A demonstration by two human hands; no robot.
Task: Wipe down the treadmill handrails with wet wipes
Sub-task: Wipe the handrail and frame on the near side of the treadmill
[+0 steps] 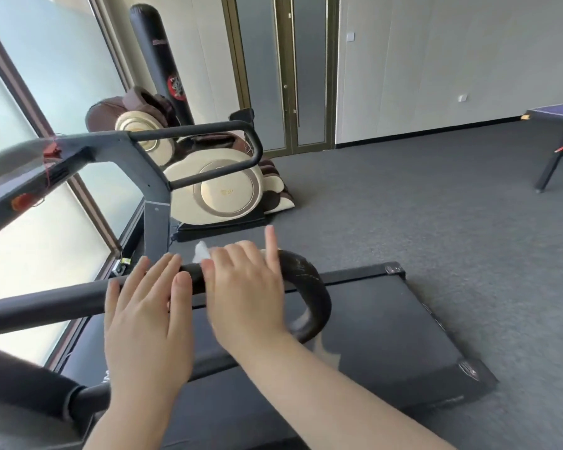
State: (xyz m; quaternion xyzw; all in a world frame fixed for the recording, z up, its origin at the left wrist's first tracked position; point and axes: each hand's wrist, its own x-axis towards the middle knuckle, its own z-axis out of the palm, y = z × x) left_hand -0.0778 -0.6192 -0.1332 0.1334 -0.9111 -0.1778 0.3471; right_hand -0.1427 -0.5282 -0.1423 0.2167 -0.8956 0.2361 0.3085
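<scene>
Black foam handrail (78, 302) across the lower middle, curving down at its far end above the dark treadmill deck (387, 323). Right hand (247, 287) laid over the rail near the bend, index finger straight and raised, other fingers draped over the top; white wet wipe (202, 251) under that hand, one corner poking out beyond the fingertips, against the rail. Whether pinched or merely pressed flat: cannot tell. Left hand (147, 306) just beside, fingers straight and spread, resting over the same rail, holding nothing. Hands close together, thumbs nearly touching. Second handrail (215, 154) farther off on the opposite side, looped at its end, untouched. Glossy console (17, 177) at upper left, with a red clip (51, 151) and cord. Beyond: cream and brown massage chair (208, 180), black standing punch bag (158, 56), tall windows on the left, grey carpet (436, 206), corner of a table-tennis table (556, 118) at far right.
</scene>
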